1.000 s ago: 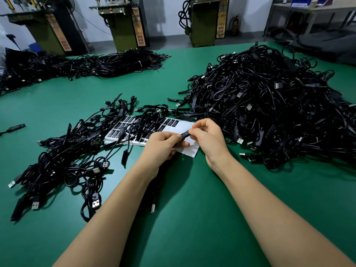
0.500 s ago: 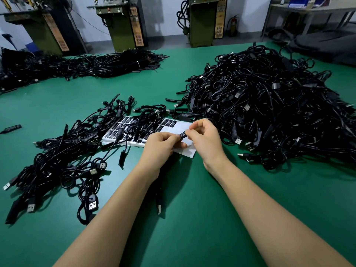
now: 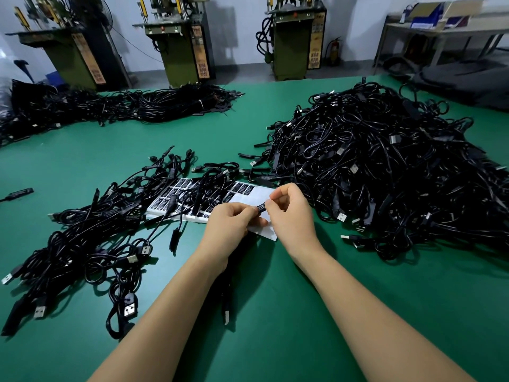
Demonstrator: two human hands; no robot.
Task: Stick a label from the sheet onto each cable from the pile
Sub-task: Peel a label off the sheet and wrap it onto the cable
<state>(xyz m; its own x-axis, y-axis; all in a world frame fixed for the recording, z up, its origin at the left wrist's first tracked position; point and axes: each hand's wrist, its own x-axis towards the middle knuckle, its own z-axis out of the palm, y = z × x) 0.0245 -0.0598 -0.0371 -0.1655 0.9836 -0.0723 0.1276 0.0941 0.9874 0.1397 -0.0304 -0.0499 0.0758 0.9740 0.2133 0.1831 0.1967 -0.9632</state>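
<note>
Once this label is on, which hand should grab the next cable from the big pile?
Right. The right hand sits beside the big pile, while the left hand grips the cable being labelled.

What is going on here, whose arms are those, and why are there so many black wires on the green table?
The picture comes from a camera worn on a person's head, looking down, so the arms are that person's own. The left hand and right hand hold one black cable between their fingertips; its plug hangs below the left arm. They seem to be sticking a small label on it. Just behind the hands lies a white label sheet with rows of black stickers. The big pile on the right is cables. A smaller heap lies on the left, partly over the sheet. All this rests on a green table. The green machines stand behind it.
</note>
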